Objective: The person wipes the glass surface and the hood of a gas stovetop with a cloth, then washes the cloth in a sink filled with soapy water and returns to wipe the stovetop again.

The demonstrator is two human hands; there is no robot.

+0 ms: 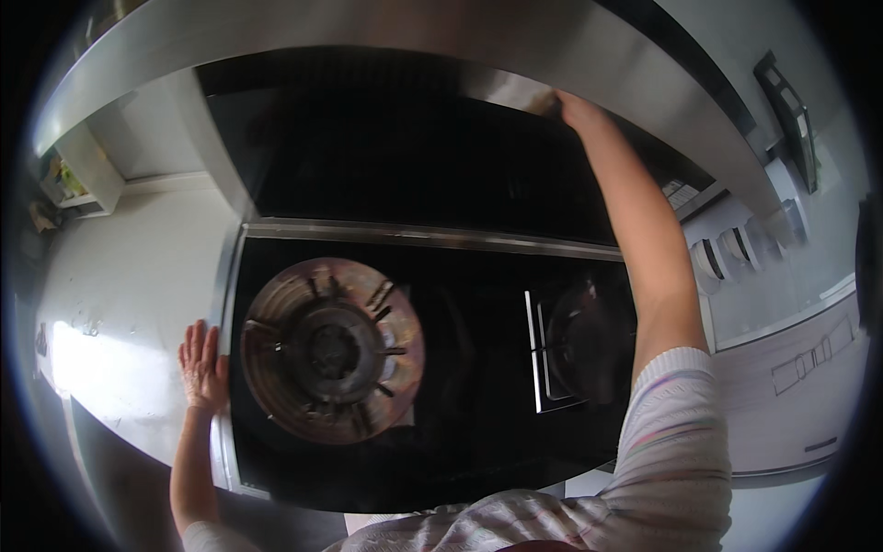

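My left hand (200, 372) rests palm down on the white countertop (131, 276), beside the metal edge strip of the black gas cooktop (469, 428). It holds nothing, and its fingers are slightly apart. My right arm stretches up and forward over the cooktop. At its end my right hand (574, 112) reaches the lower edge of a stainless steel range hood (310, 24), and its fingers are mostly hidden there. A pale, blurred patch shows on the metal beside them; I cannot tell whether it is a cloth or a reflection. Below lies a large round gas burner (334, 352) with a stained metal ring.
A square metal pan support (534, 366) surrounds the right burner. Behind the cooktop rises a dark glossy panel (414, 165). A small white shelf unit (103, 172) stands back left. To the right are a dark wall rack (793, 124) and a light cabinet front (772, 421).
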